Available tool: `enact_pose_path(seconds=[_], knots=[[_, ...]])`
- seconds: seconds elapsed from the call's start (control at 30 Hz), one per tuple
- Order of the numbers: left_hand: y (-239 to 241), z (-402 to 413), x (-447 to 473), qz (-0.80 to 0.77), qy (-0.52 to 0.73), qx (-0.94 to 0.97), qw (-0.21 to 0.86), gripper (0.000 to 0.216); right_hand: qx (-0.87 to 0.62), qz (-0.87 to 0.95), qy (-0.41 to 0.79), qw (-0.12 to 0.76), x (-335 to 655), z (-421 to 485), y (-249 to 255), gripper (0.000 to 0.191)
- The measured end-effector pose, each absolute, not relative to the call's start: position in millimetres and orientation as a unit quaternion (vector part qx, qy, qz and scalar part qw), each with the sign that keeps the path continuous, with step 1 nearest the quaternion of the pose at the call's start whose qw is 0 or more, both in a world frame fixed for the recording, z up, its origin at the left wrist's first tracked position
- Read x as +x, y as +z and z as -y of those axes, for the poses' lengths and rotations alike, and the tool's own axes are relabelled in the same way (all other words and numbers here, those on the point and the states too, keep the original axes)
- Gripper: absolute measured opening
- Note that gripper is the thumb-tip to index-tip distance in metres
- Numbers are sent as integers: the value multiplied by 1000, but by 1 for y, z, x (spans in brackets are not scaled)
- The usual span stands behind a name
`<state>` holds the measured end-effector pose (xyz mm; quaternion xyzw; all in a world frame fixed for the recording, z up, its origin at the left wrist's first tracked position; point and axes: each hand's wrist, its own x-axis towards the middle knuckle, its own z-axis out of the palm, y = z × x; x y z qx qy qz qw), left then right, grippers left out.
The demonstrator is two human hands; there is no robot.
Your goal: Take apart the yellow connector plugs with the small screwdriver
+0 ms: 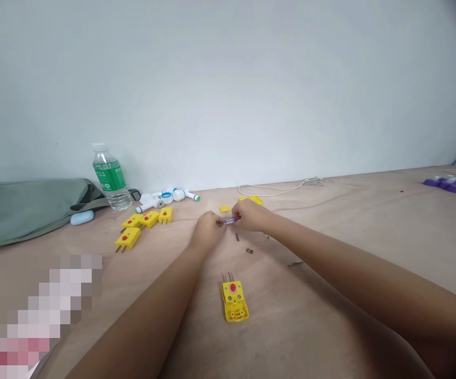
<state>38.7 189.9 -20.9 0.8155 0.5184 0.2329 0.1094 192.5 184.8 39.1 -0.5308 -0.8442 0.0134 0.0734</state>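
Observation:
My left hand (208,229) and my right hand (251,215) are close together over the middle of the table, fingers pinched. Between them they hold a small, thin, shiny piece with a purplish tint (229,221); its exact kind is too small to make out. Just below them lie a short dark strip (237,237) and some tiny metal parts (249,251). Nearer to me rests a yellow plug body (234,310) with metal pins, a red spot and an open hollow end. Beyond my hands are a small yellow piece (224,209) and a larger yellow shell (256,200), partly hidden by my right hand.
Several yellow plugs (128,238) lie at left, near white tubular parts (167,197), a water bottle (111,179), a light-blue case (82,218) and a green bag (30,210). A white cord (279,188) runs along the wall. A purple holder (453,184) sits far right.

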Motion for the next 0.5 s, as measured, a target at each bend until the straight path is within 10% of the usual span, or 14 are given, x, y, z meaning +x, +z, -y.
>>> enact_pose_path(seconds=[0.5], knots=[[-24, -199, 41, -460, 272, 829, 165, 26, -531, 846, 28, 43, 200, -192, 43, 7]])
